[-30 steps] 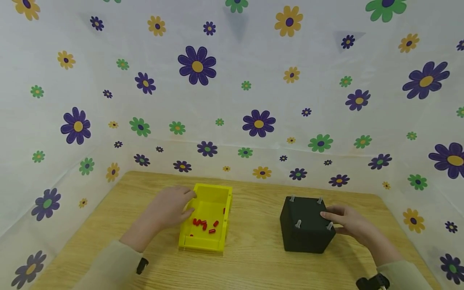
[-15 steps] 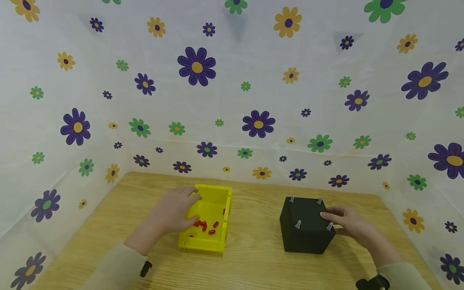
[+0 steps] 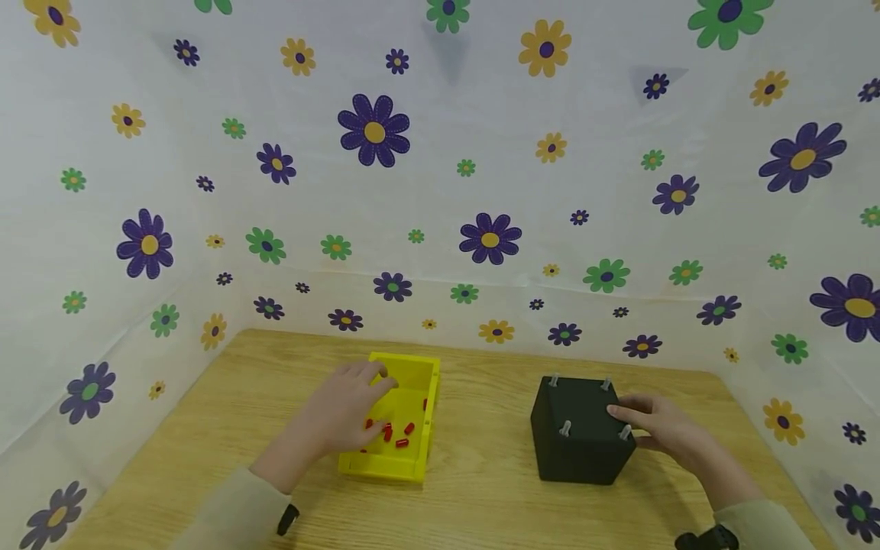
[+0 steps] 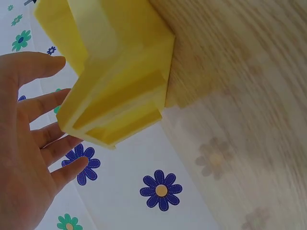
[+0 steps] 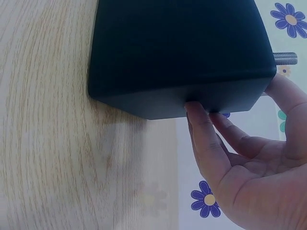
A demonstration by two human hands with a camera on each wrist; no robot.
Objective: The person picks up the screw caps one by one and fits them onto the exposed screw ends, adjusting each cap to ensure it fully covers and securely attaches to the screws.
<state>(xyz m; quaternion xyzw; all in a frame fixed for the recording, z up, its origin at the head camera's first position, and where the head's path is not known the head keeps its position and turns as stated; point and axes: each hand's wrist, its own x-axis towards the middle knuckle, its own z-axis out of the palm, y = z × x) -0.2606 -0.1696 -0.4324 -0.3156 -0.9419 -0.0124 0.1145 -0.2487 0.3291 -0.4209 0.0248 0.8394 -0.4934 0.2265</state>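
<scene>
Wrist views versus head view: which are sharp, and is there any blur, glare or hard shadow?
Head view: evenly lit and sharp, soft shadows only, with wide-angle bending at the edges. Left wrist view: the yellow bin is slightly overexposed and soft, the left hand close and pale. Right wrist view: the black cube reads as a near-featureless dark mass, the right hand bright beside it; the table shows a faint flower reflection.

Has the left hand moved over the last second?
Yes. The left hand has slid right, farther over the yellow bin, and now covers more of the red pieces inside it.
</scene>
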